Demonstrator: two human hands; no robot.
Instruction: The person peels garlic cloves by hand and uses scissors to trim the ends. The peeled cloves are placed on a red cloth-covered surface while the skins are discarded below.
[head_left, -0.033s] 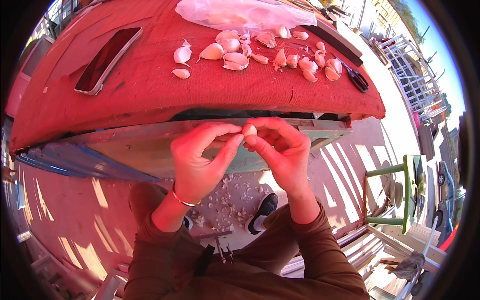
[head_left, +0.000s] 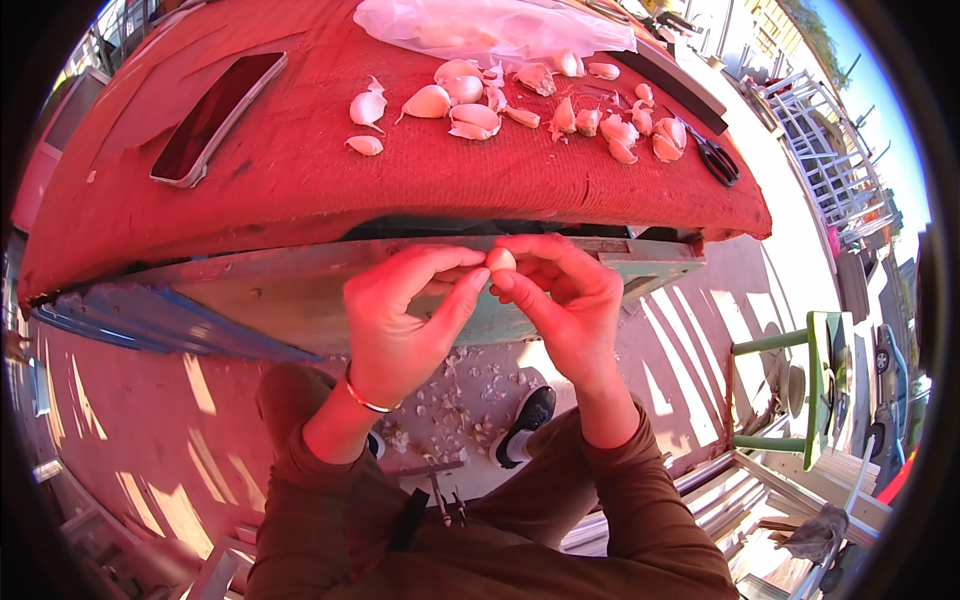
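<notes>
Between my two hands, just off the table's near edge, is a single garlic clove (head_left: pixel 501 260). My right hand (head_left: pixel 575 315) pinches it between thumb and forefinger, the other fingers curled behind. The thumb and forefinger of my left hand (head_left: pixel 398 305) come together at the clove's left side; a bracelet circles that wrist. Beyond them, several garlic cloves (head_left: pixel 473 122) lie scattered on the red cloth (head_left: pixel 300 190), some in papery skin. A lone small clove (head_left: pixel 364 146) sits to their left.
A phone (head_left: pixel 218 120) lies at the left of the cloth, a translucent plastic bag (head_left: pixel 480 28) at the back. Dark-handled scissors (head_left: pixel 716 160) rest near the right edge. Garlic skins (head_left: pixel 450 410) litter the floor between my feet. A green stool (head_left: pixel 818 390) lies tipped at right.
</notes>
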